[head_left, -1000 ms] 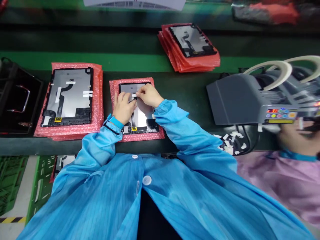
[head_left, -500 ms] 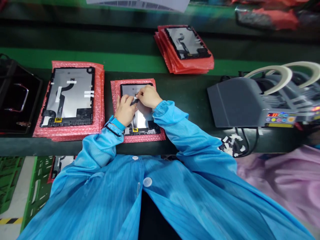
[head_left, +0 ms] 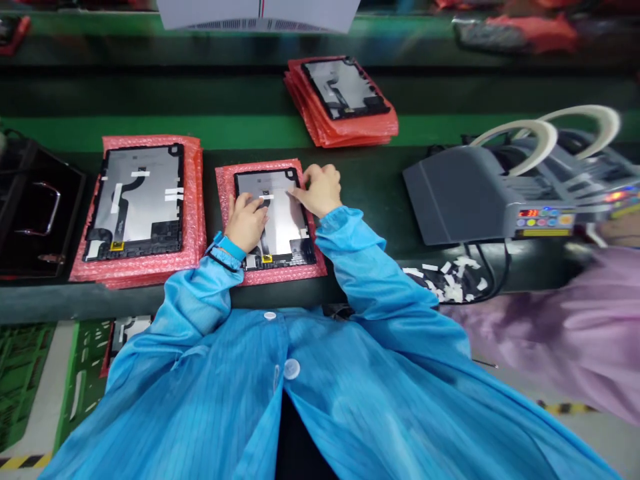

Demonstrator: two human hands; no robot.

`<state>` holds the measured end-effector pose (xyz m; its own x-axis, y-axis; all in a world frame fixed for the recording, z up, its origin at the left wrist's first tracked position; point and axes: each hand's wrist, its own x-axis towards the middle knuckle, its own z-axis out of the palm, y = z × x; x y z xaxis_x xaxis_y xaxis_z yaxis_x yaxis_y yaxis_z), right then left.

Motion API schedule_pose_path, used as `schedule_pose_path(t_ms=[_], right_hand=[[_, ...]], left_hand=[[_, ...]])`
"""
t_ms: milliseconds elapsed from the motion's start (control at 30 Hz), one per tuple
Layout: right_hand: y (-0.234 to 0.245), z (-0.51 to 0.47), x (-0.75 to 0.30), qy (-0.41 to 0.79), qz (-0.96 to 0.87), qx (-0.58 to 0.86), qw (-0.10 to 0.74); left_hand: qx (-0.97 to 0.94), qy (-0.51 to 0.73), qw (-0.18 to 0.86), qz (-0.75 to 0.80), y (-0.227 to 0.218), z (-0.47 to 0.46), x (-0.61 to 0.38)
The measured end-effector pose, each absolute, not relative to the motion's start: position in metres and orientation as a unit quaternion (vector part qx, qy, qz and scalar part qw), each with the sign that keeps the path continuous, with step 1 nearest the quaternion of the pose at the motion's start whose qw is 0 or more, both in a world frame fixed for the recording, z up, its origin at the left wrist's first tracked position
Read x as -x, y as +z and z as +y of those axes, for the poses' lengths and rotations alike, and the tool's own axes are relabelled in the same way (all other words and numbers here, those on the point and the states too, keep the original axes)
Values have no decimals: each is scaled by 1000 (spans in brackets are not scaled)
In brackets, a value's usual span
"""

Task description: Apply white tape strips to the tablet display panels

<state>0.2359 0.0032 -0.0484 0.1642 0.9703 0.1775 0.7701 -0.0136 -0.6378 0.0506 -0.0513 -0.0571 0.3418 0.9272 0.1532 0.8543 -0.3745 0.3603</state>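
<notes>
In front of me a tablet screen panel (head_left: 283, 217) lies back side up on a pink bubble-wrap sleeve (head_left: 227, 183). A dark ribbon cable (head_left: 263, 217) runs down its grey back, with a small white tape strip (head_left: 267, 197) near the cable's upper end. My left hand (head_left: 247, 223) rests on the panel's left side, fingers spread flat by the cable. Over the upper right edge is my right hand (head_left: 321, 190), its thumb stretched onto the panel and its fingers apart from it. I see nothing held in either hand.
To the left, a similar panel (head_left: 143, 210) tops a stack of pink sleeves (head_left: 193, 207). Another red stack (head_left: 345, 130) stands farther back. Grey machines (head_left: 460, 193) with curved white hoops sit at right, near white tape scraps (head_left: 455, 280). A person's pink sleeve (head_left: 565, 333) reaches in.
My right hand has moved right, off the tape strip to the panel's edge, and its pinch has opened. My left hand stays on the panel. The view has shifted slightly.
</notes>
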Motion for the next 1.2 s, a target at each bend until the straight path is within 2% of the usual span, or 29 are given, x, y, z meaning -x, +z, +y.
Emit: schedule_pose_path(t_ms=[133,300,400,567,767,1200], right_hand=[[-54,-52,-312,185,-515,663,511],[-53,-152,-408,86,-243,732,630],[-45,-174,-447,80,-138,746,647],[-34,-153,-471,175,-108,734,647],[-39,-153,-472,64,-146,726,669],[-46,-140,-478,108,-116,693,703]], left_hand=[[-821,155,101,540,-51,-52,-51],[-809,165,102,555,-48,-49,-51],[-815,207,90,534,-49,-45,-53],[-849,252,69,460,-43,-43,-54],[-861,232,76,446,-33,-45,-60],[-875,228,61,423,-34,-45,-88]])
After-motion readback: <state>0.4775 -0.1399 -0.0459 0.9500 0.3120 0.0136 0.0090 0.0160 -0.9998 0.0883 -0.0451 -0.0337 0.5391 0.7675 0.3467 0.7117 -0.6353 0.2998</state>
